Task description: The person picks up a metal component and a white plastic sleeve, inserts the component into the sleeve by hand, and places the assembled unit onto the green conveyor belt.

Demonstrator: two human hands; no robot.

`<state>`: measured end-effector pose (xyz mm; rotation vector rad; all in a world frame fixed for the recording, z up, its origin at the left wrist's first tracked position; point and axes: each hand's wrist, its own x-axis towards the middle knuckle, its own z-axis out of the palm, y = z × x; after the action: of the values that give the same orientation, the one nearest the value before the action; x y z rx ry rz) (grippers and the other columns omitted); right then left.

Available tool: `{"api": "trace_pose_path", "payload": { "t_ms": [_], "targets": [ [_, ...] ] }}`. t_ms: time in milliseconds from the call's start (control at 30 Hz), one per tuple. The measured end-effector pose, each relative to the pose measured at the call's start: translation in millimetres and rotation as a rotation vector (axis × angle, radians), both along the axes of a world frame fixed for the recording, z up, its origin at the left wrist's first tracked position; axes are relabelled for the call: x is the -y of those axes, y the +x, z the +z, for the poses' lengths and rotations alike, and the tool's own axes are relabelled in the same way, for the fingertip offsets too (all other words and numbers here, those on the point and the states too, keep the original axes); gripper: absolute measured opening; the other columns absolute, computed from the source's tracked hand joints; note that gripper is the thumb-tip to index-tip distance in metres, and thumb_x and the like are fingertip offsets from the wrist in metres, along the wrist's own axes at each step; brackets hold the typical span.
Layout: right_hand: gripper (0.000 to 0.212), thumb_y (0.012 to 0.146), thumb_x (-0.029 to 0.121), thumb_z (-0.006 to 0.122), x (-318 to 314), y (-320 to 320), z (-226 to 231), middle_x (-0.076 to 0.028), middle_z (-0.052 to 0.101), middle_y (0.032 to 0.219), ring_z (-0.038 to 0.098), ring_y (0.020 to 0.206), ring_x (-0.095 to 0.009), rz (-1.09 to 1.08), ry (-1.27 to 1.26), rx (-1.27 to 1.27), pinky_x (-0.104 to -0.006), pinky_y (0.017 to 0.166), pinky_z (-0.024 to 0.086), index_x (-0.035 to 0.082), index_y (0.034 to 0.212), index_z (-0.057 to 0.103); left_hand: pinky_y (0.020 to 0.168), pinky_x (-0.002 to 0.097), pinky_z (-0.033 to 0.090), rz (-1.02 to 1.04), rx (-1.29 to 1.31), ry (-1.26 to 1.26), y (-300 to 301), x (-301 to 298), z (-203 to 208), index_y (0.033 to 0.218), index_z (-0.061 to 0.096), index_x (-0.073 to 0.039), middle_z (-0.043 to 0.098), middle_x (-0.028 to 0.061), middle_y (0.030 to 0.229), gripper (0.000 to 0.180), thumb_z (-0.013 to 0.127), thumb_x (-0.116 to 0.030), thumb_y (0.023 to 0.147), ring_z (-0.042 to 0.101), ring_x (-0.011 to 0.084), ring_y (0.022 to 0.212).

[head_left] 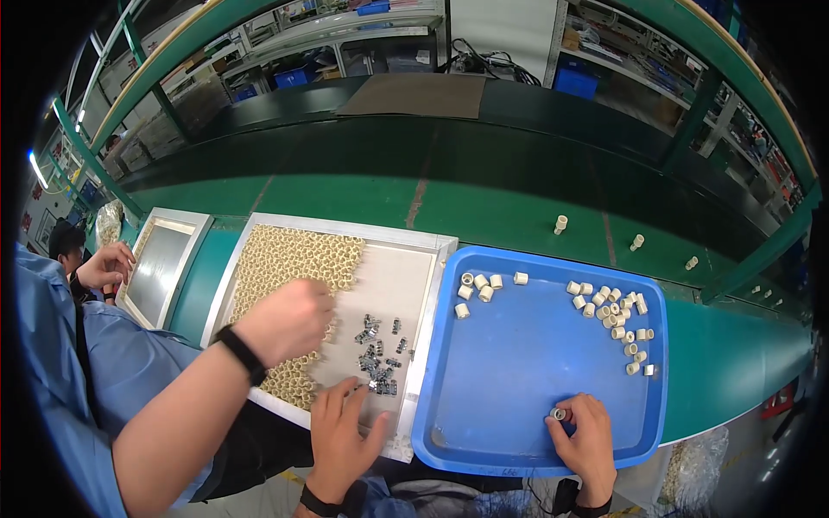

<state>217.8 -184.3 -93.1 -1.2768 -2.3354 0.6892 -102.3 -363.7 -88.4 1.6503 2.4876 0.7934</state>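
My right hand is over the near right part of the blue tray, pinching a small cream-coloured cylindrical part between thumb and fingertips; its hollow end faces up. My left hand rests at the near edge of the white-framed tray, fingers spread. Its fingertips are close to a loose pile of small metal parts; whether they touch any, I cannot tell. More cream cylinders lie in the blue tray, mostly along its far right side, with several at the far left.
A co-worker's hand reaches from the left over tightly packed cream rings in the framed tray. Another framed panel lies further left. Several cream pieces stand on the green conveyor belt. A green post rises at the right.
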Motion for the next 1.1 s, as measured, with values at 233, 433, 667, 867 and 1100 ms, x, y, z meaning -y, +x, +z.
{"api": "trace_pose_path", "payload": {
  "t_ms": [233,433,667,867,1100],
  "targets": [
    [0.021,0.081,0.008,0.083,-1,-1,1,-0.009,0.061,0.080,0.059,0.075,-0.028,-0.004,0.016,0.005,-0.0410,0.073,0.047,0.004,0.091,0.066,0.106,0.0514,0.044,0.020,-0.032,0.038,-4,-10,1,0.128,0.065,0.004,0.061,0.0225,0.135,0.053,0.080,-0.027,0.087,0.056,0.0426,0.120],
    [0.021,0.081,0.009,0.083,-1,-1,0,-0.009,0.061,0.080,0.059,0.075,-0.028,-0.007,0.006,-0.009,-0.0406,0.072,0.047,0.004,0.092,0.066,0.109,0.0546,0.041,0.013,-0.127,0.009,-14,-21,-2,0.135,0.062,0.007,0.060,0.0245,0.137,0.061,0.079,-0.029,0.088,0.055,0.0453,0.126],
    [0.021,0.081,0.009,0.083,0,-3,4,-0.009,0.061,0.080,0.059,0.075,-0.028,-0.013,-0.008,-0.019,-0.0408,0.072,0.047,0.004,0.092,0.065,0.111,0.0564,0.039,-0.014,-0.074,-0.056,-19,-31,-8,0.138,0.060,0.007,0.056,0.0268,0.142,0.063,0.077,-0.032,0.092,0.052,0.0458,0.132],
    [0.021,0.081,0.009,0.083,-2,-2,6,-0.009,0.061,0.080,0.059,0.075,-0.029,-0.006,-0.007,-0.022,-0.0416,0.073,0.046,0.004,0.092,0.065,0.111,0.0585,0.038,0.013,-0.043,-0.108,-14,-25,-5,0.141,0.058,0.008,0.054,0.0276,0.146,0.064,0.075,-0.033,0.094,0.051,0.0463,0.133],
    [0.021,0.082,0.010,0.083,-3,-1,6,-0.009,0.061,0.081,0.059,0.075,-0.029,0.000,-0.009,-0.028,-0.0418,0.074,0.046,0.004,0.093,0.066,0.114,0.0561,0.040,0.019,-0.162,-0.054,-24,-48,0,0.143,0.057,0.006,0.055,0.0293,0.148,0.065,0.078,-0.029,0.092,0.051,0.0474,0.132]
  ]
}}
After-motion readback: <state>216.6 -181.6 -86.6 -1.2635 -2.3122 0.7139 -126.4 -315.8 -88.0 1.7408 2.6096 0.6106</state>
